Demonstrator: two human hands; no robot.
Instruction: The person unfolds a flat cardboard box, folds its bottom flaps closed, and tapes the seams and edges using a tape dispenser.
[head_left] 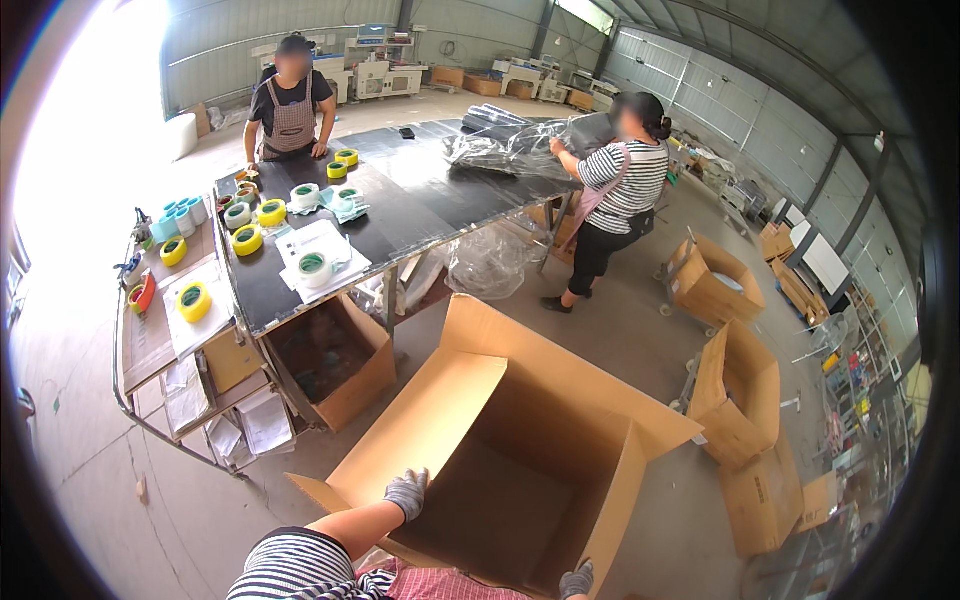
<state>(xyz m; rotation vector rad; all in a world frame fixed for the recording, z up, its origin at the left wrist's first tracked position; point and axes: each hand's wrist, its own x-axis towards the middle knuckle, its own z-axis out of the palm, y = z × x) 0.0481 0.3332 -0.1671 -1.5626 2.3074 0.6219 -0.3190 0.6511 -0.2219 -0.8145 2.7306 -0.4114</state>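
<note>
A large open cardboard box (pixel 560 420) stands on the floor right in front of me, its inside dark and bare. My left hand (pixel 407 494), in a grey glove, lies on the near end of the box's left flap (pixel 420 425), its fingers stretched out over the cardboard. At the box's near right edge my right hand (pixel 577 580), also gloved in grey, is closed on the rim; the lower frame edge cuts off part of it.
Ahead stands a dark-topped worktable (pixel 400 200) with tape rolls (pixel 246 239) and papers (pixel 320 255). One person (pixel 292 105) stands behind it; another (pixel 622 180) handles clear plastic sheeting (pixel 510 150). More cartons (pixel 735 395) stand at right, another box (pixel 335 360) under the table.
</note>
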